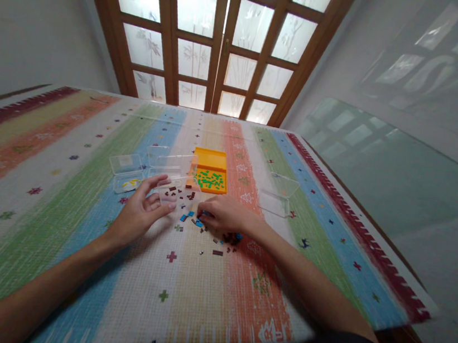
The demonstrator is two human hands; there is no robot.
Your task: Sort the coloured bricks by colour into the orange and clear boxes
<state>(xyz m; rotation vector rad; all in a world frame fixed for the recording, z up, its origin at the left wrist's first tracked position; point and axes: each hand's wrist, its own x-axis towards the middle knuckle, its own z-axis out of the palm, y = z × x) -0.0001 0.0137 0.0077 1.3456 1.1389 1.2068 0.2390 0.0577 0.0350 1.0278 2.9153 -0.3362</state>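
Small blue and brown pieces lie loose on the striped cloth around my right hand (219, 213). Its fingers point down and are pressed together over the blue pieces (198, 223); what they pinch, if anything, is too small to make out. My left hand (143, 208) is held with thumb and fingers apart beside a clear box (179, 196) with brown pieces (173, 189) in it, and nothing shows between the fingers. Dark pieces (231, 239) are heaped below my right wrist. A brown flat piece (217, 252) lies nearer to me.
An open orange box (211, 159) holds green pieces (210, 179). Left of it stands a clear box (118, 182) with yellow and white pieces. An open clear box (274, 203) is on the right. Behind the table are wood-framed glass doors (222, 41).
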